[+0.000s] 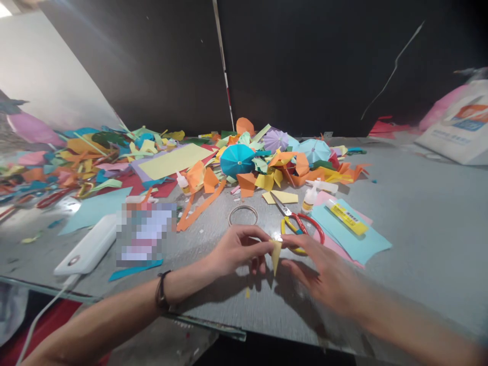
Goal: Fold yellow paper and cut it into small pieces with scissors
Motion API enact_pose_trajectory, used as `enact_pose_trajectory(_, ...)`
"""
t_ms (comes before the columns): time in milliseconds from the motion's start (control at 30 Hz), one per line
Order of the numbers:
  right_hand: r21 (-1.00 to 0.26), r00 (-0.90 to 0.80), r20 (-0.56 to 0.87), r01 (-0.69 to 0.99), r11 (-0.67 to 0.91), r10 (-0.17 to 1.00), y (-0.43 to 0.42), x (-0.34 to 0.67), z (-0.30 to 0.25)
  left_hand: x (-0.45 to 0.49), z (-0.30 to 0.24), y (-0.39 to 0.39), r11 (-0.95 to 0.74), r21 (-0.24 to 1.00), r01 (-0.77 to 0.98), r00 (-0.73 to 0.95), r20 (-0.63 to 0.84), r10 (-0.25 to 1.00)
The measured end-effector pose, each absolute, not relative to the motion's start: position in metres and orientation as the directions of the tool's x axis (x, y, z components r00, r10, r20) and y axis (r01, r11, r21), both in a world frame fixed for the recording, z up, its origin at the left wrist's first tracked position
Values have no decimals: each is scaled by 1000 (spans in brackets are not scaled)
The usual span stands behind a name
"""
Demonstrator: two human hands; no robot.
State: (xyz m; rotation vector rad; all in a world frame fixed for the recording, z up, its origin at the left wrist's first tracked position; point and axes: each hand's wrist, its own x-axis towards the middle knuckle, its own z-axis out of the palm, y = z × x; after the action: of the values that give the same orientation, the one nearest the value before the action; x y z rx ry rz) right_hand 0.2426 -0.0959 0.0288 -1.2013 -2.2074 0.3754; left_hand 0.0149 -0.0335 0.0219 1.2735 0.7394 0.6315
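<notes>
A small folded piece of pale yellow paper (275, 256), narrowing to a point at the bottom, is pinched between the thumb and fingers of my left hand (244, 249). My right hand (318, 264) is beside it, thumb and index finger apart, with the index fingertip at the paper's upper edge. Just beyond the hands lie scissors (292, 216) with red and yellow loops, partly hidden by my right hand. A metal ring (243, 215) lies behind my left hand. On the tabletop below the hands is a tiny yellow scrap (247, 293).
Paper scraps and pleated paper discs, one teal (237, 159), pile along the black wall. A yellow glue tube (346, 217) rests on light-blue paper (375, 246) at right, near a small white bottle (309, 197). A power bank (89, 245) with a cable lies left, beside a blurred-out rectangle.
</notes>
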Motion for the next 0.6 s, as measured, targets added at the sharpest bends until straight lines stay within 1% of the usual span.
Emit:
enact_pose_trajectory(133,-611,-401,318,606,509,859,-98,239,29,17,16,-35,200,980,-4,677,-145,722)
enact_pose_trajectory(300,-660,-380,282,590,466,881,-98,236,30,17,10,-35,159,987,-8,659,-115,744)
enact_pose_trajectory(433,-716,-377,257,544,437,890,-98,235,34,18,9,-37,137,991,-3,660,-101,744)
enact_pose_trajectory(500,-728,-374,257,531,433,891,-98,234,34,18,10,-38,136,991,2,670,-102,735)
enact_pose_trajectory(600,-699,-370,262,564,440,891,-98,234,30,19,12,-40,155,988,24,687,-129,715)
